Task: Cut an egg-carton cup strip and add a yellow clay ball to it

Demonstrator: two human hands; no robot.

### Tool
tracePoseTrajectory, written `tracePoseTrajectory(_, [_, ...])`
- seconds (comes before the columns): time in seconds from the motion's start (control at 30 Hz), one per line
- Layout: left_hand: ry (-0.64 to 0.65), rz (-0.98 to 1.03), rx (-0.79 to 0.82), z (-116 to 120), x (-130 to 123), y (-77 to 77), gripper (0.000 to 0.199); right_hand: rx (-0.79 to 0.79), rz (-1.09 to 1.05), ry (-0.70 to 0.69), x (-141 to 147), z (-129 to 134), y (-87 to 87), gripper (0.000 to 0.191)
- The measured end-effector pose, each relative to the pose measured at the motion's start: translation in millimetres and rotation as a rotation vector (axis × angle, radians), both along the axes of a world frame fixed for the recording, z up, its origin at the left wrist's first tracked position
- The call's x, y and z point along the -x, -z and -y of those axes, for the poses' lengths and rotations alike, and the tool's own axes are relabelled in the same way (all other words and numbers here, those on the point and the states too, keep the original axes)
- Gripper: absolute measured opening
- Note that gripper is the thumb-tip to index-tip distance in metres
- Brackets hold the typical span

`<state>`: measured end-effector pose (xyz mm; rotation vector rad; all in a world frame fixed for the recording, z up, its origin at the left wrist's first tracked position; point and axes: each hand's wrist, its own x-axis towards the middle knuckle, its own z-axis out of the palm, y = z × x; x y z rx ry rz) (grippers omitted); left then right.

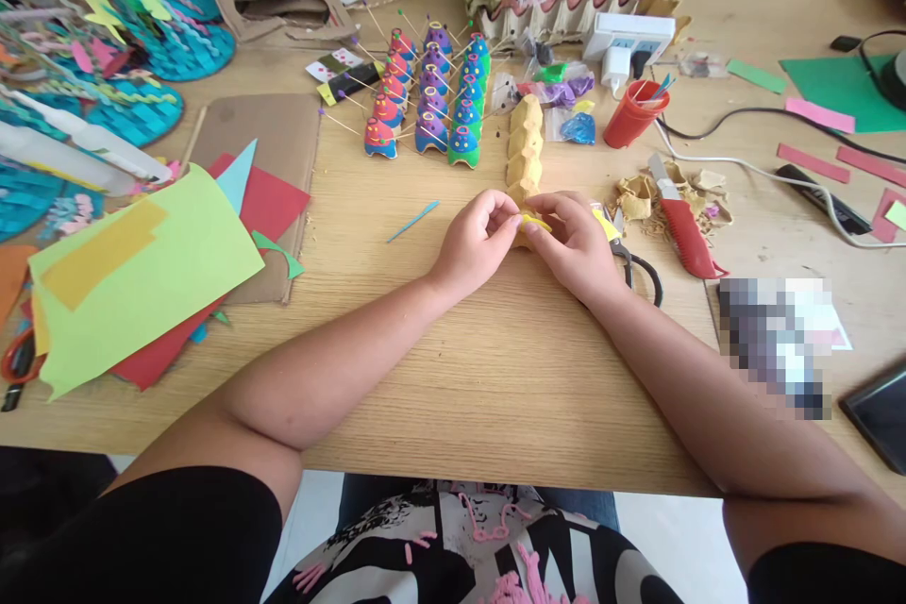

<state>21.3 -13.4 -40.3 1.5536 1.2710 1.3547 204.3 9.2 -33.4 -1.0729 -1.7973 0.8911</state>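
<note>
A strip of egg carton [525, 142], coated yellow along its row of bumps, lies lengthwise in front of me. At its near end my left hand [478, 234] is closed, thumb and fingers pinching a bright yellow piece of what looks like modelling clay [536, 221]. From the other side my right hand [577, 243] closes on the same piece, its thumb against it. My fingers partly hide the clay and the strip's near end. Black-handled scissors [641, 272] lie partly behind my right hand. A small blue modelling tool [413, 220] rests left of my left hand.
Three decorated egg-carton caterpillars [431, 94] with pins stand at the back. A red-handled knife [683, 217], a red cup [635, 115] and a power adapter [629, 42] with cables sit on the right. Coloured paper [191, 255] and cardboard [283, 142] lie left.
</note>
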Motion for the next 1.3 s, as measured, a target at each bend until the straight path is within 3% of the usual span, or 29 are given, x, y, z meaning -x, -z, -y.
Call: tracePoseTrajectory(1.3, [0.017, 0.006, 0.004, -1.1, 1.0, 1.0, 0.008, 0.016, 0.031, -0.015, 1.8, -6.7, 1.7, 0.015])
